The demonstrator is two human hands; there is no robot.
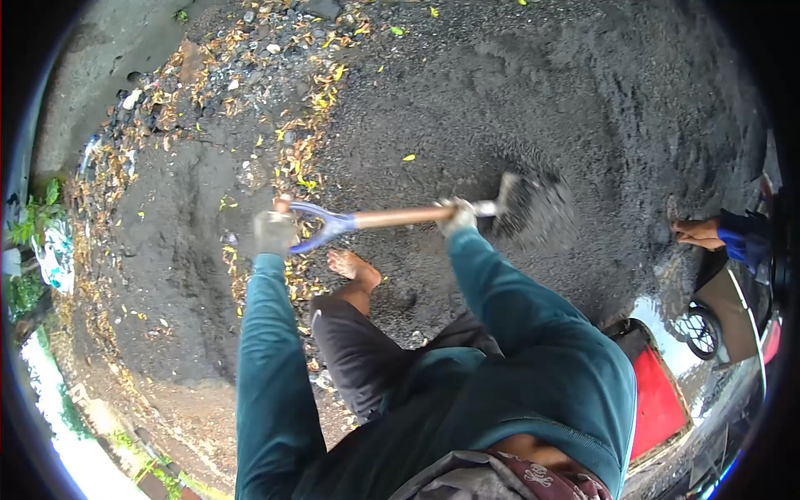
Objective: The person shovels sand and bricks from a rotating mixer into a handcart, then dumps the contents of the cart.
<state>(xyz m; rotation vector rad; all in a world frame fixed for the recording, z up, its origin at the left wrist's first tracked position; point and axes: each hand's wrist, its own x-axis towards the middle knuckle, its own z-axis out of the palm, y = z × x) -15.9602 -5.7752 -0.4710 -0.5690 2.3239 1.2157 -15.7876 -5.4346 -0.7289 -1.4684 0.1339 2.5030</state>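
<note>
A shovel (400, 217) with a blue D-shaped handle and a wooden shaft lies level across my front. My left hand (275, 232), in a pale glove, is closed around the handle's end grip. Low on the shaft, close to the blade, my right hand (458, 218) is wrapped round the wood, also gloved. The blade (510, 193) is smeared by motion and partly hidden by dark, wet-looking grit (542, 208) on and around it. Below the handle, my bare foot (354, 268) rests on the dark ground.
Dark grit (467, 92) spreads ahead and right. Fallen yellow leaves (312, 117) and stones lie to the left. At the right edge is part of another person (700, 233) in blue cloth. A wheel (702, 331), a puddle (658, 321) and a red panel (657, 400) are lower right.
</note>
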